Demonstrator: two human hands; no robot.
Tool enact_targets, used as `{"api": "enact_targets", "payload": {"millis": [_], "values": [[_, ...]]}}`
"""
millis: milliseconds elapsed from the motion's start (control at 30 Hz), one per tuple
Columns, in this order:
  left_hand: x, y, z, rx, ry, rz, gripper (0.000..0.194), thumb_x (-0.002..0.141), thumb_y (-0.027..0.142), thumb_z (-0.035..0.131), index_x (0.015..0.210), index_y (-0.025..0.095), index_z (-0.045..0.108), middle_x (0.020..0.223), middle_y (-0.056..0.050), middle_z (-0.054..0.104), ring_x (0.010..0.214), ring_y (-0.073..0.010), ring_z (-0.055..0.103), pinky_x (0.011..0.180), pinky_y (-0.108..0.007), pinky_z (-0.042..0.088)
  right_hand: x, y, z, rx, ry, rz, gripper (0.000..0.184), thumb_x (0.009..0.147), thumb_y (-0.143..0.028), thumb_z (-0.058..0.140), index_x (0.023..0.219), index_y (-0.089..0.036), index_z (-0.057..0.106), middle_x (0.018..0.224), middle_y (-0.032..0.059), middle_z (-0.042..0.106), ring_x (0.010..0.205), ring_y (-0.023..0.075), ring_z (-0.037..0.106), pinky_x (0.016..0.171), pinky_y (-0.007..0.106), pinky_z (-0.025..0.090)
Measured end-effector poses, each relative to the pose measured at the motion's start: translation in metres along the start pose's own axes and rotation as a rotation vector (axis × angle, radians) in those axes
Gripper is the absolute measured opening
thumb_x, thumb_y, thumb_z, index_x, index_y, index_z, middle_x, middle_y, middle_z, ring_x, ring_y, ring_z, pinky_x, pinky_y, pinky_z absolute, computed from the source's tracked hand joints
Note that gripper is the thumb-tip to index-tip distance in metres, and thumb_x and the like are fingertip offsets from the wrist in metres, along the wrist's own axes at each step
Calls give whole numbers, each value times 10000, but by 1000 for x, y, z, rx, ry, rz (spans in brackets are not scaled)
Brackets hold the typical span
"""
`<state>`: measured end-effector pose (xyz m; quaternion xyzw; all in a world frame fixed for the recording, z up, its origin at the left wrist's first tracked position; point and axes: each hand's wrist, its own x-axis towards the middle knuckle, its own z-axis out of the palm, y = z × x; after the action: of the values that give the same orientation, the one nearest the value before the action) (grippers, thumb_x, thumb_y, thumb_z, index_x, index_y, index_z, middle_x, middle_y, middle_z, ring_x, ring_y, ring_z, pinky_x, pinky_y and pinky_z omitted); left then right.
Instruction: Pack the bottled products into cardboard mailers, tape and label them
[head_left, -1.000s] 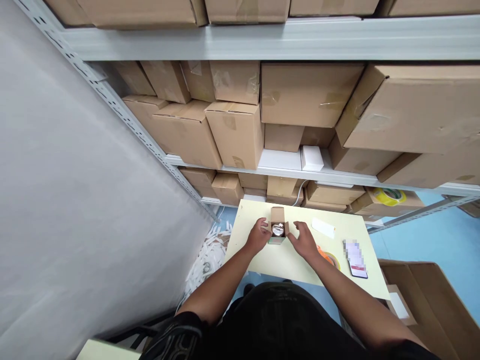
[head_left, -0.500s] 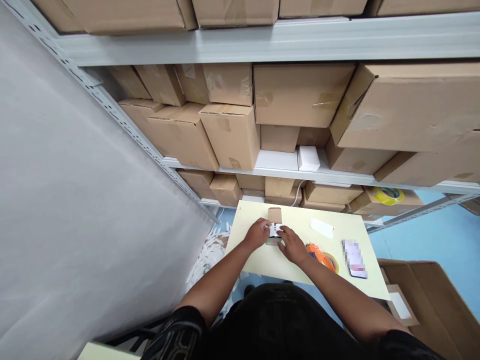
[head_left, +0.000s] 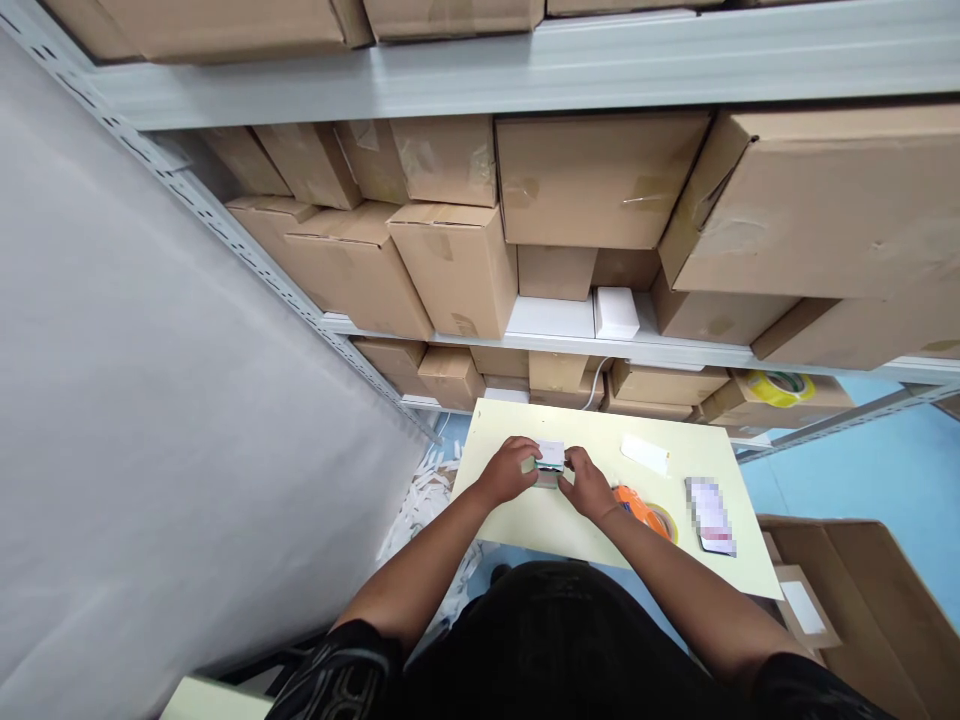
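A small cardboard box stands on the pale yellow table between my two hands. Its white printed lid is folded over the top, with a dark gap along the near edge. My left hand is closed on the left side of the box, the thumb by its near corner. On the opposite side my right hand grips the box with thumb and bent fingers. Whatever lies inside is hidden under the lid.
Right of my hands lie an orange tape dispenser, a white card and a phone. Shelves of cardboard boxes rise behind the table. Paper strips litter the floor at left; a large open carton stands at right.
The box stood open with a shiny round thing inside and its back lid upright. Both hands came in, the side flaps were folded inward, and the lid has come down over the top.
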<state>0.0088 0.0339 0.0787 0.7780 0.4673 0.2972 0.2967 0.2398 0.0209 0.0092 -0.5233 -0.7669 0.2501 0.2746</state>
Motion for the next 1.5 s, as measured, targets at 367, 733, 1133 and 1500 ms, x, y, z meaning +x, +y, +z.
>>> {"api": "enact_targets", "payload": {"millis": [367,733,1133,1500], "values": [[-5,-21,22,174,-36,90,185,863,115,636,991,195,742,1154,-99,696,1125,-251,614,1023,-436,535,-1,1,0,43,8,4,297,862,-217,599,1152,-237,537,1105,70,630,906,212,693,795,369,590],[-5,-15,16,145,-103,31,174,918,169,586,1015,211,724,1178,-111,687,1180,-275,594,1066,-484,493,5,-5,-4,31,4,-27,220,934,-267,566,1152,-237,568,1103,80,641,931,222,687,839,387,588],[-14,-17,16,180,-160,76,227,879,133,595,1041,208,734,1265,-124,673,1240,-298,586,1109,-518,465,3,-6,-5,-154,-48,-129,237,968,-280,541,1175,-213,635,1171,130,666,1045,276,668,898,418,583],[-34,-19,41,-218,52,-286,620,793,111,639,1383,238,498,1484,-125,501,1193,-234,647,992,-427,570,-10,4,6,211,-57,250,381,849,-264,609,1222,-255,533,1132,68,705,987,224,710,841,394,608]]}}
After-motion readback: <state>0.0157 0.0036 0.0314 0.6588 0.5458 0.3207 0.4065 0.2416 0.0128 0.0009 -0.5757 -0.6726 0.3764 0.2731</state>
